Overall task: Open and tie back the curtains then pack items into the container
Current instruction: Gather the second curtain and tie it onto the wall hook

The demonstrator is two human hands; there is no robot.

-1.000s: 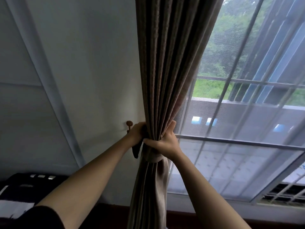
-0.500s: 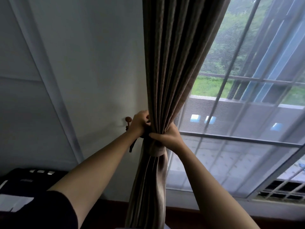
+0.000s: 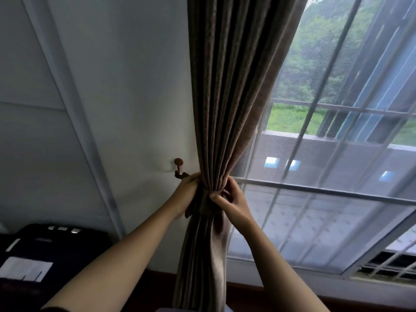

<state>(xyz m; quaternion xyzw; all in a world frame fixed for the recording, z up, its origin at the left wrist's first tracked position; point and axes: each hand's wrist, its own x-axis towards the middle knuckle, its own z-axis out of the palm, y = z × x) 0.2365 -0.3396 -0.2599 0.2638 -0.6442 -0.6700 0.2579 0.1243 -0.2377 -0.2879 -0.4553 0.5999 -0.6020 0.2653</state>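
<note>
A brown pleated curtain point(image 3: 227, 91) hangs gathered into a narrow bundle at the window's left edge. A matching tieback band point(image 3: 206, 204) wraps its waist. My left hand point(image 3: 185, 194) holds the bundle and the band's end from the left, just below a brown wall hook point(image 3: 179, 167). My right hand point(image 3: 231, 202) pinches the band at the front right of the bundle, fingers curled. The tieback's loop near the hook is mostly hidden by my left hand.
A sheer white net curtain point(image 3: 326, 199) covers the window to the right. A white wall point(image 3: 112, 109) lies to the left. A dark case with a white label point(image 3: 45, 251) sits at the lower left. A dark wooden sill point(image 3: 281, 291) runs along the bottom.
My right hand has shifted from gripping the bundle to pinching the band at the front. My left hand stays at the bundle's left by the hook.
</note>
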